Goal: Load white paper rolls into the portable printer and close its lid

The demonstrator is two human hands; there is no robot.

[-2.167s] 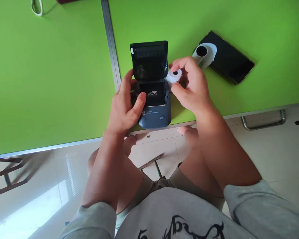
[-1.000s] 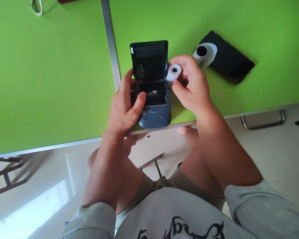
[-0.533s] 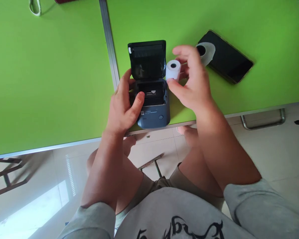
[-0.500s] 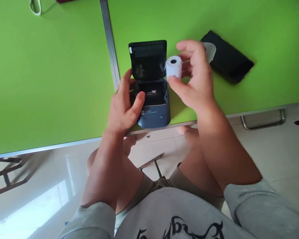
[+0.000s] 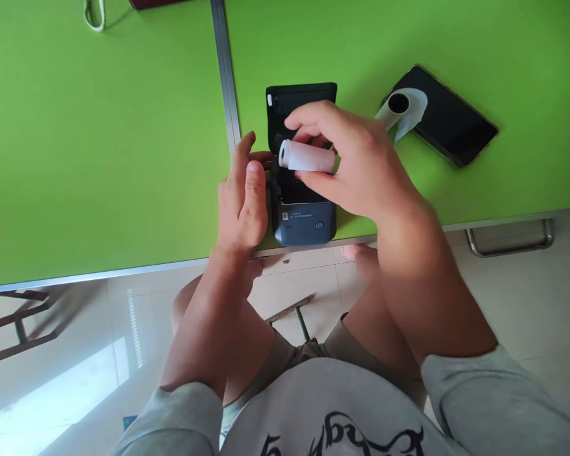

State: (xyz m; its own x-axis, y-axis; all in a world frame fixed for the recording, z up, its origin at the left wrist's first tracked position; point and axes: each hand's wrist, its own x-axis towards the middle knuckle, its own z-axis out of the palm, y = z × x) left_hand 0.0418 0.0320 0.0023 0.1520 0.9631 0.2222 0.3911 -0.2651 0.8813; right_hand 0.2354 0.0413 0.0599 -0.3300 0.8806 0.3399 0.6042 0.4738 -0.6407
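Observation:
A small dark blue printer (image 5: 304, 225) stands at the table's front edge with its black lid (image 5: 301, 95) raised. Over its open compartment, my right hand (image 5: 356, 158) grips a white paper roll (image 5: 308, 157), which lies on its side with its hole facing left. My left hand (image 5: 244, 202) is upright against the printer's left side, fingers apart and thumb raised, holding nothing. Part of the lid and compartment is hidden behind my right hand and the roll.
Right of the printer, a black phone (image 5: 451, 120) lies on the green table (image 5: 123, 158). A second, partly unrolled roll (image 5: 399, 104) overlaps its left end. A metal strip (image 5: 225, 69) crosses the table. At the top left are a white loop (image 5: 95, 16) and a dark red object (image 5: 154, 2).
My right hand has brought the roll left over the compartment and tipped it from upright onto its side. My left thumb has lifted off the printer. The second roll is now more visible.

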